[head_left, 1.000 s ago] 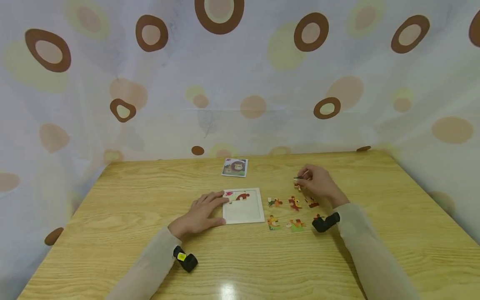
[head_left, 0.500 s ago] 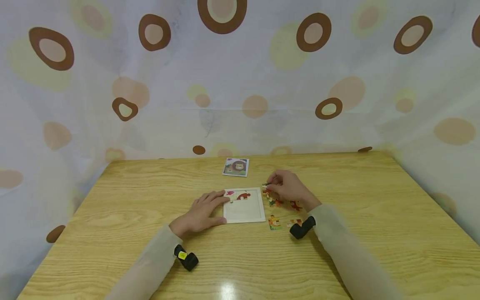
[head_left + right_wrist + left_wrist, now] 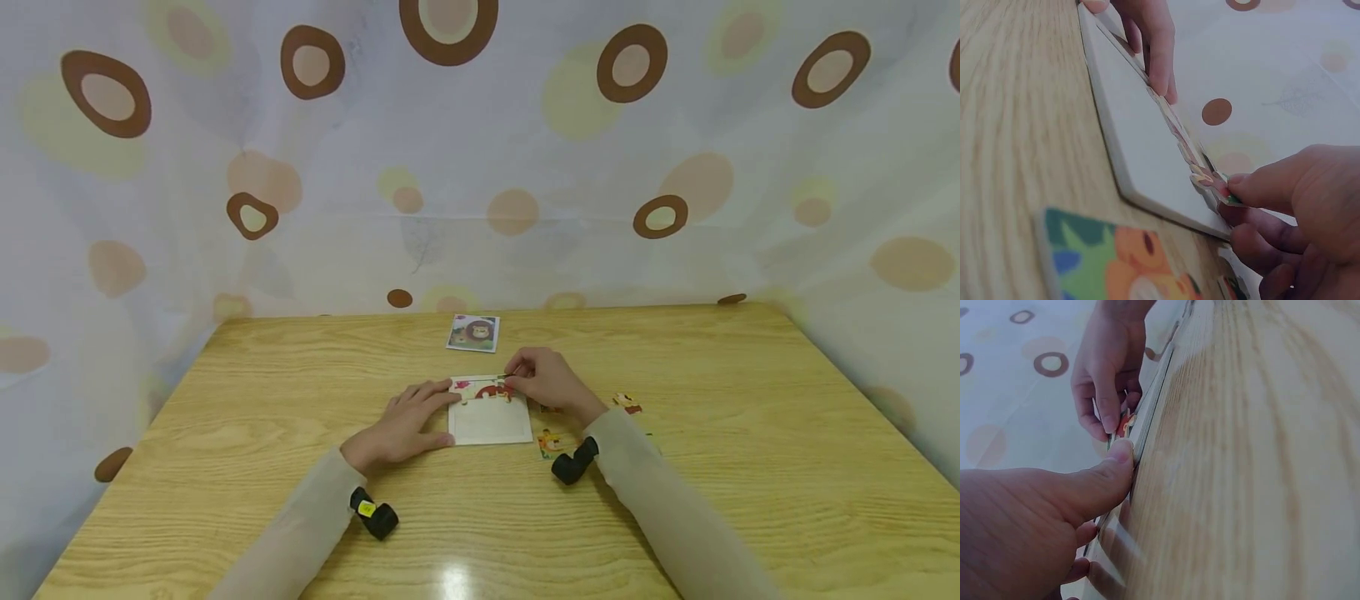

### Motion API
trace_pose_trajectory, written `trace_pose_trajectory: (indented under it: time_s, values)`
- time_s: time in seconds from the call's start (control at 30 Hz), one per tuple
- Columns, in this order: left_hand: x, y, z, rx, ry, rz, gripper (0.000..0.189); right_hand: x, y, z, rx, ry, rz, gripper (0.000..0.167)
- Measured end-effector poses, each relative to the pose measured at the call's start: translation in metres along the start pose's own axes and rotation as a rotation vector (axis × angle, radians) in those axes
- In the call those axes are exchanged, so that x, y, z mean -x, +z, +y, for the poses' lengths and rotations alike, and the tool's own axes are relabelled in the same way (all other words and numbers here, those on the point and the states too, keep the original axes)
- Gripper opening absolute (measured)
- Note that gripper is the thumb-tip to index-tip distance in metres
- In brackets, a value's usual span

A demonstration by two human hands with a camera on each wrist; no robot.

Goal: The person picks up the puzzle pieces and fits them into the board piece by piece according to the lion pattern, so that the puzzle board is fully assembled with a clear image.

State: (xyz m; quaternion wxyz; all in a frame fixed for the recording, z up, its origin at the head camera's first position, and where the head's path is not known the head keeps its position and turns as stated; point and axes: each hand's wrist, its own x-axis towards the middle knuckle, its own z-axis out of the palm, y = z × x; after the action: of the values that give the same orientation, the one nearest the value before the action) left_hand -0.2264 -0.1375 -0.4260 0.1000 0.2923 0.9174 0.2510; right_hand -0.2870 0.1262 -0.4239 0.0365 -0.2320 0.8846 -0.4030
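A white puzzle tray (image 3: pixel 491 427) lies on the table with placed pieces along its far edge. My left hand (image 3: pixel 401 425) rests on the tray's left side, fingers extended and thumb at the near corner. Over the far right corner, my right hand (image 3: pixel 551 385) pinches a puzzle piece (image 3: pixel 1215 185) between thumb and fingers. That piece is tilted against the row of placed pieces; whether it is seated cannot be told. In the left wrist view, the left thumb (image 3: pixel 1107 478) presses the tray's edge.
Loose puzzle pieces lie right of the tray, among them an orange and green one (image 3: pixel 549 443) and a red and yellow one (image 3: pixel 627 403); the right arm hides others. A lion picture card (image 3: pixel 473 333) lies behind the tray. A patterned curtain (image 3: pixel 450 258) hangs behind the table.
My right hand has carried the puzzle piece leftward from the loose pieces to the tray's far right corner. My left hand has stayed on the tray.
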Motion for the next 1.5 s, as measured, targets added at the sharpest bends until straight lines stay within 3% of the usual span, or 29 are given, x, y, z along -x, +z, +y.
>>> trace_pose_trajectory:
  time_s: [0.33, 0.63, 0.77, 0.9, 1.13, 1.23, 1.5]
  values:
    - [-0.001, 0.001, -0.002, -0.008, 0.006, 0.000, 0.058, -0.005, 0.002, -0.015, 0.010, 0.197, -0.047, 0.007]
    - [-0.001, -0.001, -0.002, -0.012, 0.014, 0.003, 0.059, -0.011, 0.003, -0.023, 0.121, 0.279, -0.059, 0.008]
    - [-0.001, -0.001, -0.002, -0.012, 0.007, 0.005, 0.058, -0.011, 0.004, -0.025, 0.168, 0.265, -0.035, 0.008]
    - [0.000, 0.000, -0.001, -0.001, -0.012, -0.001, 0.058, -0.009, 0.004, -0.022, 0.140, 0.236, -0.039, 0.008]
    - [0.000, 0.000, -0.001, -0.002, -0.001, 0.006, 0.059, 0.005, -0.010, -0.007, 0.076, 0.021, -0.110, 0.017]
    - [0.000, 0.001, -0.002, -0.008, -0.001, 0.005, 0.059, 0.014, -0.020, -0.003, 0.078, -0.023, -0.156, 0.019]
    - [0.000, 0.001, -0.002, -0.011, 0.005, -0.001, 0.061, 0.034, -0.046, 0.008, 0.267, -0.068, -0.238, 0.031]
